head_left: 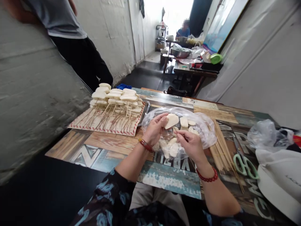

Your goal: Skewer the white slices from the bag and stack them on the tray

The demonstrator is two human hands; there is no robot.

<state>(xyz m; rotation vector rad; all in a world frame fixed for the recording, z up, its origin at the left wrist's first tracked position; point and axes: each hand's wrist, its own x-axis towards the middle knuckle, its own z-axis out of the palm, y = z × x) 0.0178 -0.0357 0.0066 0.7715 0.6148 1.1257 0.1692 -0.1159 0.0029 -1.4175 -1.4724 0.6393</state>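
Observation:
My left hand [155,128] grips a pale, flat, oval food slice [172,121] by its edge. Close to it, my right hand [191,145] is closed in a pinch on a thin bamboo skewer, mostly hidden by the fingers. Both hands are above a clear plastic bag [155,113] spread open on the table, with several more pale slices [173,147] lying in it. To the left, skewered slices [114,97] are stacked on a paper-lined tray [128,129], their sticks pointing toward me.
Loose bamboo skewers [221,150] lie right of the bag, beside green-handled scissors [245,166]. A white cap [278,175] and crumpled plastic [262,133] sit at the right edge. One person [70,40] stands at left by the wall; another [183,31] is far back behind cluttered tables.

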